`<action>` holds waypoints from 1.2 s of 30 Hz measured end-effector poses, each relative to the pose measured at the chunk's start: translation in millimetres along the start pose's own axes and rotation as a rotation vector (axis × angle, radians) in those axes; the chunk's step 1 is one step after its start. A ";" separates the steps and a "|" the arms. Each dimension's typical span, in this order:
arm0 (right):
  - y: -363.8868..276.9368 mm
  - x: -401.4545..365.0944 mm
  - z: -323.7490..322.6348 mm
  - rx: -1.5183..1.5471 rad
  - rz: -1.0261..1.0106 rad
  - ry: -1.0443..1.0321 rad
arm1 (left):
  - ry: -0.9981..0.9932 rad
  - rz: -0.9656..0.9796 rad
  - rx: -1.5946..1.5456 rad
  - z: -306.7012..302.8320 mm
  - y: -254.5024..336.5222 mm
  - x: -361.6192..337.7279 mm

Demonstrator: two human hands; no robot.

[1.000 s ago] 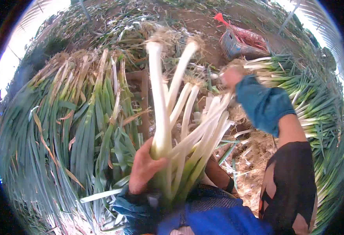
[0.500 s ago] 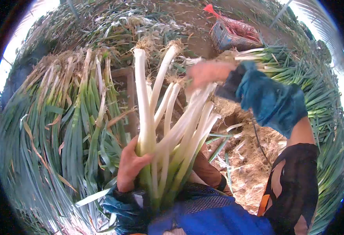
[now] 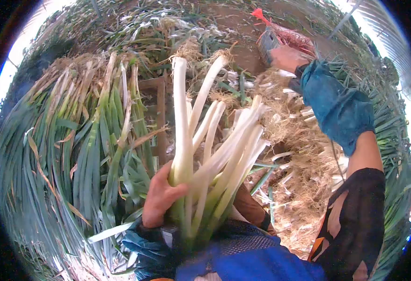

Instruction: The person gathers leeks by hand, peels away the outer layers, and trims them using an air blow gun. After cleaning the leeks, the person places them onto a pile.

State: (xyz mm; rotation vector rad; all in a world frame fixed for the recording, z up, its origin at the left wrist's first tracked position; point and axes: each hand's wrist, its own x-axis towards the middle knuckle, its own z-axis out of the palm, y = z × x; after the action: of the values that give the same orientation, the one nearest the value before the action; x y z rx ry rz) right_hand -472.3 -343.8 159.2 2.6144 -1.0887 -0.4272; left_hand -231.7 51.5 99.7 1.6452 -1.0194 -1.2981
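My left hand is wrapped round the lower part of a bunch of leeks, holding it upright against my lap. The left leeks of the bunch end in bushy roots at the top. Several on the right have bare white ends without roots. My right hand, in a teal oversleeve, is stretched away to the upper right, beside a crate with red netting. Its fingers are blurred and partly overlap the crate, so I cannot tell what they hold.
Leeks with long green leaves are piled on the left, roots away from me. Cut root tufts heap up on the right, with more leeks beyond. A brown wooden frame stands behind the bunch. Leaf litter covers the far ground.
My right hand has moved from the top of the bunch to the upper right, beside the crate. My left hand keeps its hold on the leeks.
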 end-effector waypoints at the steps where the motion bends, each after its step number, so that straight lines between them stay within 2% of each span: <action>1: -20.0 -3.2 -3.8 0.140 -0.029 -0.145 | 0.004 0.008 -0.008 0.9 2.2 -0.1; 2: -35.0 -4.7 -2.1 0.284 -0.057 -0.287 | 0.005 0.016 0.049 0.8 0.2 0.3; 5: -81.9 -23.3 6.0 0.590 -0.646 -0.479 | -0.007 0.064 0.100 1.1 -5.1 -0.8; 7: -103.7 -29.2 11.2 0.654 -0.775 -0.622 | -0.041 0.037 0.078 3.5 -1.7 -1.4; 8: -114.3 -19.5 33.1 0.600 -0.728 -0.703 | -0.055 0.025 0.065 4.1 -0.4 -1.1; 9: -125.6 -18.1 29.1 0.543 -0.681 -0.780 | -0.055 0.055 0.108 2.8 -0.2 0.1; 10: -126.0 -28.8 25.8 0.628 -0.468 -0.701 | -0.055 0.083 0.147 1.9 -1.5 1.5; 13: -116.8 -18.4 54.1 0.142 -0.464 -0.268 | -0.025 0.130 0.256 3.3 -7.4 3.5; 14: -121.2 -17.8 58.6 0.262 -0.372 -0.022 | -0.019 0.146 0.291 3.8 -10.7 5.2; 17: -98.3 -0.7 43.9 -0.167 -0.396 -0.050 | -0.024 0.143 0.271 3.0 -14.6 7.5; 19: -45.3 27.5 55.7 -0.193 -0.059 0.063 | -0.031 0.115 0.224 1.9 -13.0 5.0; 21: 8.3 32.4 42.2 -0.256 0.148 0.160 | -0.038 0.092 0.176 1.0 -5.5 2.5; 22: 27.2 27.1 39.8 -0.191 0.160 0.189 | -0.012 0.064 0.110 3.5 -8.8 4.2; 24: 62.1 14.4 36.9 -0.062 0.193 0.263 | -0.001 0.166 0.062 7.3 -5.5 5.6; 26: 85.9 -2.2 57.5 0.046 -0.034 0.236 | -0.019 0.193 0.027 9.5 -2.8 3.0; 29: 36.2 -64.6 29.1 0.542 -0.032 0.041 | -0.057 0.119 0.098 11.7 8.3 -2.1; 31: -9.7 -105.7 15.7 0.786 0.079 0.040 | -0.086 0.159 0.128 12.3 6.6 -2.2; 32: -34.0 -123.1 5.6 0.880 0.228 0.041 | -0.096 0.183 0.158 11.9 -1.9 1.1; 34: -62.2 -144.2 7.7 0.807 0.063 0.424 | -0.081 0.261 0.301 13.5 -2.2 1.0; 36: -93.0 -165.4 -20.1 0.551 -0.042 0.708 | -0.040 0.356 0.521 24.9 4.0 -4.5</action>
State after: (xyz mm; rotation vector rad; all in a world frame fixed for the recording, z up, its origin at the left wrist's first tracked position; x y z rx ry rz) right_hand -516.6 -158.5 171.0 2.8396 -0.9773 0.8552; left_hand -257.3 51.8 100.9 1.6993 -1.6918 -0.8734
